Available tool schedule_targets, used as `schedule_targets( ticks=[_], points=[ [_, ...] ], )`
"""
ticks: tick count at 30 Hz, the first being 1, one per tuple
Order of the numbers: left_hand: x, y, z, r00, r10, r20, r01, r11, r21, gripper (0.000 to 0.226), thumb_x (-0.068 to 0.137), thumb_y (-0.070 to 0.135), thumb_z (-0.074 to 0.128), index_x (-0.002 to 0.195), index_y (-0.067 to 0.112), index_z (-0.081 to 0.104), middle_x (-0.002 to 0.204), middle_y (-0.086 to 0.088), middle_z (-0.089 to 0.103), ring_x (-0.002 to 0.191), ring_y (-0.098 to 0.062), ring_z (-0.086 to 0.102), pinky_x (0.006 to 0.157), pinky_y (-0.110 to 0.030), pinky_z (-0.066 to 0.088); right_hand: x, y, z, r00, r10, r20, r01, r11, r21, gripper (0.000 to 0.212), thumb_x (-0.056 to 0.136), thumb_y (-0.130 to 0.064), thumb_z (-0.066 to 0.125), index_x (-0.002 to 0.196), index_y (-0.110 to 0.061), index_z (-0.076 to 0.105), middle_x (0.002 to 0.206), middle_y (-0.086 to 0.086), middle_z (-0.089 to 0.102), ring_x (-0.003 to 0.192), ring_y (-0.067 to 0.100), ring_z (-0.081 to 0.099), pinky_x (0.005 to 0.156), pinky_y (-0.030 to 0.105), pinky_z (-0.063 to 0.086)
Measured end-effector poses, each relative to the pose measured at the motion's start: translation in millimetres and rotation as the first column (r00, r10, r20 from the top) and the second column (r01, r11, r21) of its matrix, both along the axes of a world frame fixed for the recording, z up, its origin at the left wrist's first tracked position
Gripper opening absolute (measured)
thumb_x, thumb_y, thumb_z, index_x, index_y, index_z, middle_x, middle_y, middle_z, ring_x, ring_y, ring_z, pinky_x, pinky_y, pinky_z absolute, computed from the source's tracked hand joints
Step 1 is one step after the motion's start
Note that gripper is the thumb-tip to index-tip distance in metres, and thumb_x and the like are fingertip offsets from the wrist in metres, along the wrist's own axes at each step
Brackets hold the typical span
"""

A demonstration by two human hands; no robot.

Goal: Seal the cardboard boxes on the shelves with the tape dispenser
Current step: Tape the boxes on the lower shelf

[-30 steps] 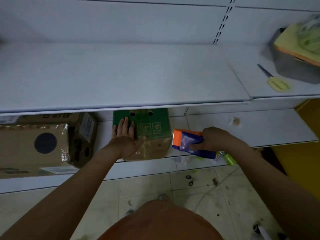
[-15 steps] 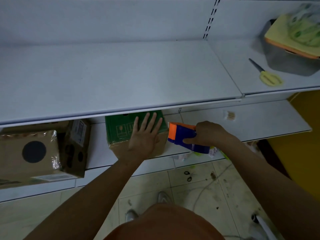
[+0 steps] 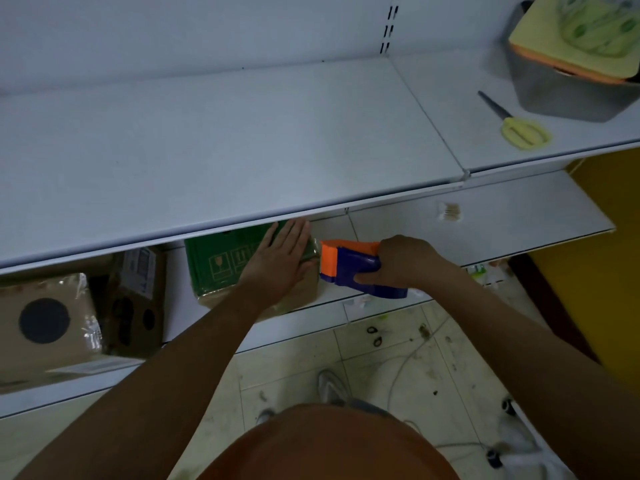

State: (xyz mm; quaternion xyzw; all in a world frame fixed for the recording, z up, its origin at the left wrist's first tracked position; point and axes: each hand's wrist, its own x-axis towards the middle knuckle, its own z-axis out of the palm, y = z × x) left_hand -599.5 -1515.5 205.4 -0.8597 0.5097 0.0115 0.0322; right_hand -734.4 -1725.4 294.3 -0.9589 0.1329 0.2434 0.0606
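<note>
On the lower shelf, the left hand presses flat, fingers straight, on the green cardboard box. Right hand fingers grip the tape dispenser, its orange head touching the box's right edge.

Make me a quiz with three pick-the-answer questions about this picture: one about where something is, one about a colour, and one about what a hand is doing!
1. Where are the scissors?
A. on the upper shelf
B. on the floor
C. on top of the green box

2. What colour is the front end of the tape dispenser?
A. pink
B. orange
C. white

3. What is the left hand doing?
A. gripping the scissors
B. hanging at the person's side
C. lying flat on the green box

Answers: 1 A, they lie on the upper shelf near a grey bin. 2 B, its front is orange and its body blue. 3 C, straight fingers press the box top while the right hand grips the dispenser.
</note>
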Motion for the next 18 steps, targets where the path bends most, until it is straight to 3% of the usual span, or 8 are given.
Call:
schedule_targets(
  ticks=[4,7,12,15,18],
  points=[
    [-6,-3,0,1.0,-0.021,0.003,0.021,1.0,0.014,0.076,0.097,0.054,-0.019,0.155,0.005,-0.008,0.164,-0.015,-0.006,0.154,-0.027,-0.003,0.125,-0.047,0.009,-21,-18,4,1.0,-0.007,0.0,0.007,1.0,-0.001,0.068,0.083,-0.072,0.053,0.122,-0.017,0.06,0.096,0.003,0.066,0.079,0.015,0.057,0.067,0.027,0.048],
    [-5,-3,0,1.0,-0.025,0.013,0.025,1.0,-0.003,0.077,0.097,0.054,-0.017,0.155,0.005,-0.005,0.165,-0.015,-0.002,0.155,-0.027,0.0,0.125,-0.048,0.01,-38,-34,6,1.0,-0.024,-0.008,0.023,0.996,-0.091,0.067,0.084,-0.073,0.051,0.123,-0.018,0.058,0.082,-0.003,0.058,0.075,0.015,0.054,0.063,0.027,0.043],
    [-7,-3,-5,0.999,-0.029,0.038,0.03,0.999,-0.013,0.071,0.102,0.051,-0.004,0.156,0.005,-0.003,0.167,-0.015,0.002,0.155,-0.027,0.002,0.125,-0.047,0.009,-41,-29,-3,0.997,-0.08,0.017,0.082,0.979,-0.185,0.065,0.084,-0.076,0.046,0.098,-0.015,0.064,0.069,-0.004,0.052,0.07,0.014,0.057,0.061,0.025,0.044],
    [-9,-2,-5,0.998,-0.023,0.056,0.022,1.0,0.014,0.072,0.101,0.051,-0.006,0.156,0.004,-0.006,0.166,-0.015,-0.004,0.155,-0.027,-0.002,0.125,-0.047,0.007,-18,-7,-17,0.991,-0.124,0.041,0.129,0.98,-0.151,0.058,0.086,-0.072,0.047,0.088,-0.014,0.056,0.068,-0.002,0.048,0.07,0.017,0.056,0.065,0.026,0.046],
    [-8,1,-10,0.995,-0.023,0.093,0.021,0.999,0.025,0.071,0.101,0.049,-0.009,0.154,0.002,-0.012,0.165,-0.017,-0.009,0.154,-0.028,-0.007,0.125,-0.049,0.007,12,18,-44,0.985,-0.137,0.107,0.154,0.972,-0.177,0.038,0.093,-0.055,0.05,0.079,-0.02,0.049,0.065,-0.001,0.045,0.06,0.018,0.05,0.059,0.027,0.04]
  ],
)
